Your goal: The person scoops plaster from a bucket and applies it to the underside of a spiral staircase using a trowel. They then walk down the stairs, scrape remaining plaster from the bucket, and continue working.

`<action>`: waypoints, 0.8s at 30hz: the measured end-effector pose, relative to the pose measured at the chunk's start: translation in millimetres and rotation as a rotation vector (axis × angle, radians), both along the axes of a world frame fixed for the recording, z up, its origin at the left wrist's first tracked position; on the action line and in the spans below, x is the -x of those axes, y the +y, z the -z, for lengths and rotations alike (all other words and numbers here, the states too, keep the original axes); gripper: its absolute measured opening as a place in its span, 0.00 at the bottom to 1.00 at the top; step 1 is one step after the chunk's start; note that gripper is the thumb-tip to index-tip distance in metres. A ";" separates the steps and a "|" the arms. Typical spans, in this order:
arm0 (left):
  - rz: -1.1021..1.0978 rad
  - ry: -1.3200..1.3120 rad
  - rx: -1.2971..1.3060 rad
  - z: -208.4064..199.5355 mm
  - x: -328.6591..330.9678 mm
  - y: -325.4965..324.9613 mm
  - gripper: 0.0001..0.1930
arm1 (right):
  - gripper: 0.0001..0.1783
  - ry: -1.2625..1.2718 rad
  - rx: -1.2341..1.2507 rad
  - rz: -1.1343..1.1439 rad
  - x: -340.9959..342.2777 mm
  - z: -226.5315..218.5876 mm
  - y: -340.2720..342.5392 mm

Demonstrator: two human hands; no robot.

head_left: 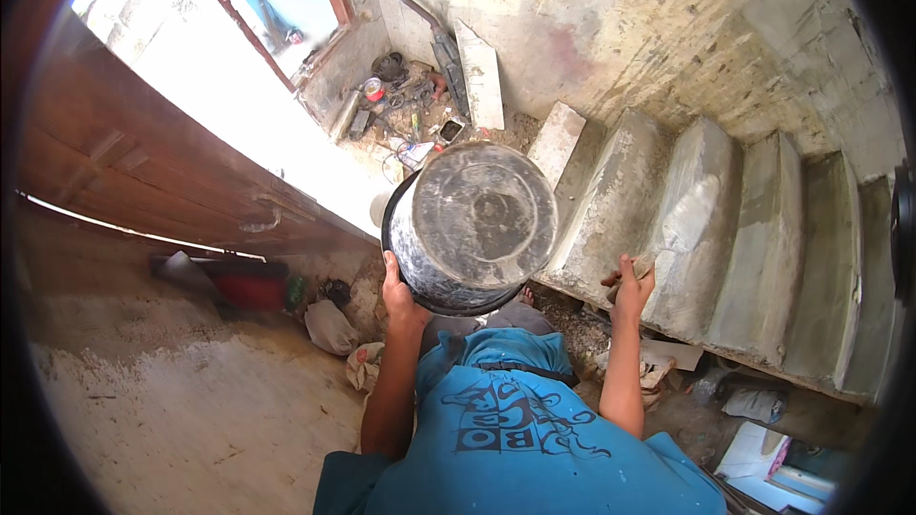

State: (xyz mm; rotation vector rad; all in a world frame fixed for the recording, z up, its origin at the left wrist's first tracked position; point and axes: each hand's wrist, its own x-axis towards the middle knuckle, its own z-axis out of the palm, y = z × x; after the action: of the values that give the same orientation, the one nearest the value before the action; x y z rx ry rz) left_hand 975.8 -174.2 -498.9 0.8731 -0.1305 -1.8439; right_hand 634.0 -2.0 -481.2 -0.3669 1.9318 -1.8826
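A black bucket (485, 215), smeared with grey-white dried cement, is tipped so that its round bottom faces up at me. My left hand (403, 300) grips its rim at the near left side, thumb lying along the outer wall. The bucket's mouth is turned away and its inside is hidden. Apart from the bucket, my right hand (630, 294) is raised beside the concrete stairs (682, 219). Its fingers are curled around a small greyish thing that I cannot make out.
Concrete steps climb to the right along a stained wall (592, 19). A brown wooden door (162, 148) stands at the left by a bright doorway. Scrap, tins and a motorcycle exhaust (444, 48) crowd the far corner. Sacks (330, 327) and rubble lie around my feet.
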 end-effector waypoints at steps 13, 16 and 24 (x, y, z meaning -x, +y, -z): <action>0.041 0.052 -0.024 17.0 3.1 3.5 0.29 | 0.19 0.691 -0.633 -0.593 -67.1 5.1 -36.9; 0.008 0.159 -0.069 25.2 8.0 -0.1 0.28 | 0.20 0.432 -0.599 -0.427 -64.5 -4.0 -43.1; 0.047 0.209 -0.116 32.6 11.1 4.6 0.29 | 0.19 0.648 -0.591 -0.340 -45.5 -8.7 -50.8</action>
State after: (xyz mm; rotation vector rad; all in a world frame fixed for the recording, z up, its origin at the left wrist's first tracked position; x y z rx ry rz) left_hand 964.7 -169.5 -531.5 0.7561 0.0886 -1.9899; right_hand 679.4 -52.7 -472.5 -1.1211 2.5016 -0.9660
